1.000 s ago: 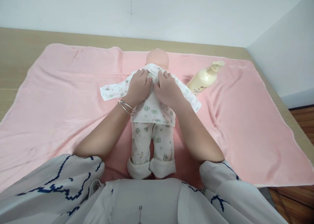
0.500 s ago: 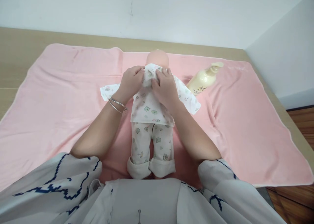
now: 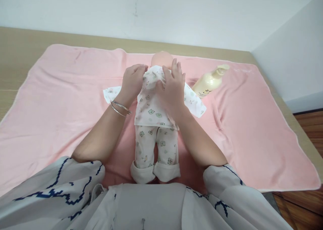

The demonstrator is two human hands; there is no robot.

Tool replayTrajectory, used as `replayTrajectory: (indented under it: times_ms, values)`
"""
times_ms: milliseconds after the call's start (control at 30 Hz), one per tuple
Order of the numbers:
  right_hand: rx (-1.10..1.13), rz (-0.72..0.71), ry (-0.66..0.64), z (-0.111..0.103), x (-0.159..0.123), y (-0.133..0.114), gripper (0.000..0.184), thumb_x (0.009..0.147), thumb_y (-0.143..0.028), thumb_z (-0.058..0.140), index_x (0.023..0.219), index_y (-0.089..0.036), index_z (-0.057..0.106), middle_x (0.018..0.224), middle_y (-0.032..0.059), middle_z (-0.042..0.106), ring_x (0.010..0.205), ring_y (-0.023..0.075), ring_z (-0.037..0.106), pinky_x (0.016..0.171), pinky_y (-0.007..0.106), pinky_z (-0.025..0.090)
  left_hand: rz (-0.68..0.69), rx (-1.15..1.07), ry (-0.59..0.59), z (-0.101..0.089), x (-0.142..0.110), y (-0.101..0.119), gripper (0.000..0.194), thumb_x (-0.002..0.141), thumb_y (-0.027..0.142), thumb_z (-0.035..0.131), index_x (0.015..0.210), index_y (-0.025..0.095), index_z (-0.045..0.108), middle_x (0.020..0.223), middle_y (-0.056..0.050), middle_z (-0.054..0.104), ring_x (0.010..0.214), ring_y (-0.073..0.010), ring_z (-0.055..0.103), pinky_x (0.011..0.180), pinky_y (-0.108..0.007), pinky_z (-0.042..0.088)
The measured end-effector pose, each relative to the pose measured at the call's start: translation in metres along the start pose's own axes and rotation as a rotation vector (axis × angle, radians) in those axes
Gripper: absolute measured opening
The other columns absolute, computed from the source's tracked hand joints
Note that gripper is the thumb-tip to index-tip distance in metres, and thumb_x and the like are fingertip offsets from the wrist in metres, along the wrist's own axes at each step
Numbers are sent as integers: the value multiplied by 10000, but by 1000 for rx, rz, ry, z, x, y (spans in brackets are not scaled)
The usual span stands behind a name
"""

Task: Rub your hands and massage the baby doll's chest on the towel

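A baby doll (image 3: 161, 58) lies with its head away from me, dressed in a white printed baby shirt (image 3: 153, 112) and matching baby trousers (image 3: 167, 143) with rolled cuffs. My left hand (image 3: 133, 80) is closed at the shirt's upper left edge, near the doll's neck; its fingertips are partly hidden. Over the right side of the doll's chest, my right hand (image 3: 173, 87) has its fingers spread, with nothing gripped in it. The shirt's sleeves stick out to both sides, and my right hand covers part of the front.
Under the doll a pink blanket (image 3: 75, 99) covers much of the wooden table (image 3: 22, 51). A cream pump bottle (image 3: 208, 83) lies tilted by the right sleeve. A white wall (image 3: 191, 18) stands behind the table, and wooden flooring (image 3: 310, 129) shows at right.
My right hand has let go of the shirt near the neck and spread its fingers. My left hand has shifted slightly leftward. The shirt front lies flatter at the top.
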State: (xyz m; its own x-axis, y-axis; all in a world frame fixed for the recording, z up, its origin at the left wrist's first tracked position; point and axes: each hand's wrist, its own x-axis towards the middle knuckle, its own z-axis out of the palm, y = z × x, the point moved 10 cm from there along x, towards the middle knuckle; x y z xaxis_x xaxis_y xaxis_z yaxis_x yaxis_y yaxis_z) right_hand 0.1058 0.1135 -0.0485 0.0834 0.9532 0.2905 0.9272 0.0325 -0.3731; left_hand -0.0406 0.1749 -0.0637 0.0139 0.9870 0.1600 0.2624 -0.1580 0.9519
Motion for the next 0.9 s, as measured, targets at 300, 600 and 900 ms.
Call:
replayTrajectory:
  times_ms: [300,600,900]
  values:
    - [8,-2,-124,22,2,2,553,1015,-233,433,1557,-147,495,1754,162,369,1671,340,264,1358,664,180,-51,-28,39,-2,-2,-3,346,960,242,590,625,251,506,712,-16,609,966,-197,668,869,-303,536]
    - [81,22,38,4,4,8,562,1017,-209,411,1575,-155,454,1759,153,370,1649,281,331,1362,583,236,27,67,37,2,-4,1,296,969,254,524,674,239,555,800,-34,694,1019,-216,694,976,-328,544]
    - [109,29,102,-30,12,21,557,1058,-280,336,1592,-245,491,1736,58,432,1633,288,378,1341,584,336,181,381,-161,54,-20,-7,482,1019,432,449,1412,245,654,1633,-94,572,1603,-270,417,1373,-474,241]
